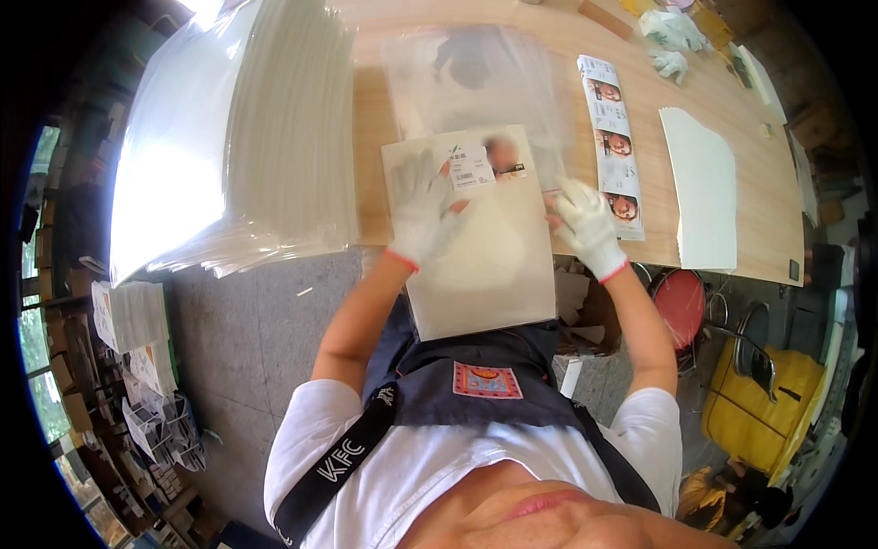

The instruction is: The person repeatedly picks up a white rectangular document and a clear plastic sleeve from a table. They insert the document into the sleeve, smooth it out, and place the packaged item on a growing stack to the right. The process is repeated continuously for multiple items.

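A cream sheet or pad of paper (480,265) lies over the table's near edge and reaches toward my lap. On its upper part sits a white printed label (471,168) beside a small portrait picture (503,157). My left hand (422,215), in a white glove with bare fingertips, rests open on the left side, fingers spread near the label. My right hand (587,221), gloved the same way, is at the right edge with its fingers curled in; a slight blur hides what they pinch. Just beyond the pad lie clear plastic sleeves (466,73).
A tall pile of glossy plastic-wrapped sheets (238,137) fills the table's left. To the right are a strip of portrait labels (611,146) and a stack of pale sheets (704,192). White gloves (670,64) lie at the far right. A red stool (679,306) stands below.
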A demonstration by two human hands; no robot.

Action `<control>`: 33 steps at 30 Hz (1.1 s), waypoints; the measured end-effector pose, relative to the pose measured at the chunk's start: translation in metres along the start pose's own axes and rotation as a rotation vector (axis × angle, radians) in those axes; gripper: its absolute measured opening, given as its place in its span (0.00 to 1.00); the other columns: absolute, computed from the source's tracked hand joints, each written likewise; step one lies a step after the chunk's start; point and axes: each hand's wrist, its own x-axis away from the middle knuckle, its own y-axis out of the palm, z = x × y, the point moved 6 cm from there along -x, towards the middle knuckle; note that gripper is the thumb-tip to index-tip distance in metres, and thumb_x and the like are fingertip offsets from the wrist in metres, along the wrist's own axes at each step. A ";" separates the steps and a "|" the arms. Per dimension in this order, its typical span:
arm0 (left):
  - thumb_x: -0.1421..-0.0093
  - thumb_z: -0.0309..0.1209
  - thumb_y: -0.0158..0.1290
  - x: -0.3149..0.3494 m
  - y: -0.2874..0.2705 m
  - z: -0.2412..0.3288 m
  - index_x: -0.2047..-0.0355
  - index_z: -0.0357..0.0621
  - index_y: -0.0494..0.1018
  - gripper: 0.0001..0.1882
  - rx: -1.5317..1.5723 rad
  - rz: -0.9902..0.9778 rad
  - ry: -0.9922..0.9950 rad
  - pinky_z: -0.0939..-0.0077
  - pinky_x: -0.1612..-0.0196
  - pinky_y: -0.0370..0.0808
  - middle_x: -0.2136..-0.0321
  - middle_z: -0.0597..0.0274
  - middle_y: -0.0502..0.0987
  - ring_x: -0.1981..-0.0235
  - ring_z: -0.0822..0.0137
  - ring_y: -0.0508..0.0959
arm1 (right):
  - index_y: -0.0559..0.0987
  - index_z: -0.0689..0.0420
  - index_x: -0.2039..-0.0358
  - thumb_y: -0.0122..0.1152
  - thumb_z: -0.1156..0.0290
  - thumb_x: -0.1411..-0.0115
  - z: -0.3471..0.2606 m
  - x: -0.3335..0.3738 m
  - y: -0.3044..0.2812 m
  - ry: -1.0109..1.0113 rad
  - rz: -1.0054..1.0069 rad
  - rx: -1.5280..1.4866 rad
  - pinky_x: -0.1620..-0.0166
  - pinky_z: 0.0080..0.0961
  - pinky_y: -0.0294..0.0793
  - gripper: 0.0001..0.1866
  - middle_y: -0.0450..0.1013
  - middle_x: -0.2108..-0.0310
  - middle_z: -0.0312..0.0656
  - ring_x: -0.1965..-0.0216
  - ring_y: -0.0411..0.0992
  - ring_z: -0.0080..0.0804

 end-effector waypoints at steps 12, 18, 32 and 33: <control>0.47 0.30 0.56 0.180 -0.017 -0.005 0.41 0.32 0.53 0.36 0.746 -0.095 -0.392 0.71 0.49 0.66 0.51 0.44 0.69 0.50 0.56 0.71 | 0.73 0.56 0.61 0.52 0.59 0.39 -0.037 0.189 0.071 1.132 -0.228 -1.060 0.85 0.18 0.60 0.14 0.68 0.83 0.35 0.86 0.66 0.19; 0.44 0.26 0.54 0.091 -0.177 0.063 0.40 0.28 0.51 0.35 0.982 -0.160 -0.024 0.75 0.42 0.58 0.46 0.53 0.65 0.43 0.67 0.63 | 0.71 0.54 0.68 0.49 0.61 0.36 -0.090 0.131 0.067 1.025 -0.090 -1.605 0.89 0.12 0.53 0.10 0.68 0.86 0.29 0.92 0.59 0.14; 0.39 0.31 0.47 0.083 -0.463 -0.130 0.45 0.38 0.64 0.22 -0.219 0.524 -0.364 0.79 0.59 0.68 0.66 0.67 0.74 0.65 0.75 0.71 | 0.74 0.54 0.73 0.52 0.61 0.39 -0.215 -0.235 -0.050 0.265 -0.233 -1.287 0.80 0.15 0.60 0.11 0.67 0.83 0.31 0.85 0.60 0.16; 0.39 0.30 0.46 0.071 -0.447 -0.153 0.45 0.38 0.64 0.21 -0.686 0.257 -0.593 0.78 0.55 0.68 0.61 0.65 0.76 0.60 0.73 0.73 | 0.74 0.54 0.73 0.52 0.60 0.39 -0.217 -0.238 -0.046 0.305 -0.311 -1.140 0.80 0.15 0.60 0.12 0.69 0.82 0.32 0.85 0.61 0.16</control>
